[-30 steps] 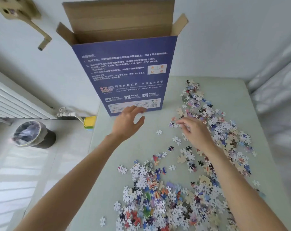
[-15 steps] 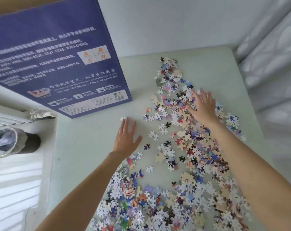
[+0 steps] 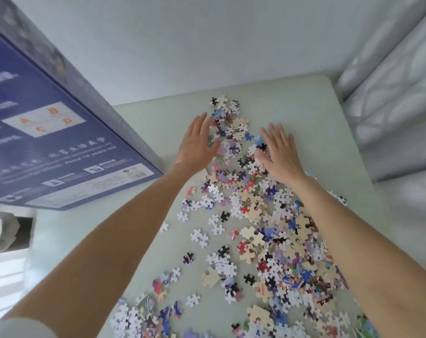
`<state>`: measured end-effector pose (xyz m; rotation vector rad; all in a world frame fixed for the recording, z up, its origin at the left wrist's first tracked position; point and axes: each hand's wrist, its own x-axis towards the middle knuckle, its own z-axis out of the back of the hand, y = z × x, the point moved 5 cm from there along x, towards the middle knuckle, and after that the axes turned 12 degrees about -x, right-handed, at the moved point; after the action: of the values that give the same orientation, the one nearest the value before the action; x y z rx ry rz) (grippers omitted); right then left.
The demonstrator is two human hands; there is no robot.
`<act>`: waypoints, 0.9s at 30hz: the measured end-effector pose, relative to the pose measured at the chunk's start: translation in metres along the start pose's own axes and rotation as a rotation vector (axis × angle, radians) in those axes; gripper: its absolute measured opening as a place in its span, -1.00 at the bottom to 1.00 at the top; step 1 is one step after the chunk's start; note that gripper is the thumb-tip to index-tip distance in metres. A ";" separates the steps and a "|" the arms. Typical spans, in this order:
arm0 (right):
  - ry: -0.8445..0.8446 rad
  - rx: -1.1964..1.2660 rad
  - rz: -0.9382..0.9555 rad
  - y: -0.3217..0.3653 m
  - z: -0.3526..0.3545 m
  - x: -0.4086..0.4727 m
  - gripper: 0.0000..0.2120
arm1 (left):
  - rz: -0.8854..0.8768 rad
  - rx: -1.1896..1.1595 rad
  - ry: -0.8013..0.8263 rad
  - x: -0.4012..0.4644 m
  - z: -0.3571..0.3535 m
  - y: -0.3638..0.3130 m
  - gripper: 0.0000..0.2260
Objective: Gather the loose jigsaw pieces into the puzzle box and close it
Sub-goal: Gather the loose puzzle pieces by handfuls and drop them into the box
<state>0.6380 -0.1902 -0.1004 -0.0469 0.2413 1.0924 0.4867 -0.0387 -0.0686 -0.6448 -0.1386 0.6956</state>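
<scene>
Head view, both hands flat, left hand (image 3: 197, 142), right hand (image 3: 280, 152), flanking jigsaw pieces (image 3: 234, 142)

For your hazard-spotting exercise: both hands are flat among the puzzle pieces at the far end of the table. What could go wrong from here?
1. The left hand and right hand bracket only the far pieces; sweeping may leave stragglers such as the black piece.
2. Pieces lie near the table edge and could slide off.
3. The tall box stands upright close to the left forearm; a bump might tip it.
</scene>
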 end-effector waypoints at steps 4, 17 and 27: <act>-0.060 0.009 0.042 0.008 0.005 0.029 -0.40 | 0.025 0.058 -0.034 0.068 -0.002 0.002 -0.49; 0.025 0.122 0.291 0.038 0.007 0.017 -0.42 | -0.198 0.050 0.254 0.009 -0.045 -0.006 -0.53; 0.027 0.151 0.212 0.104 -0.039 -0.153 -0.47 | -0.140 -0.102 0.352 -0.185 -0.053 -0.012 -0.48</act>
<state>0.4725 -0.2816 -0.0966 0.1013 0.3584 1.2816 0.3689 -0.1899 -0.0874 -0.8369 0.1067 0.4337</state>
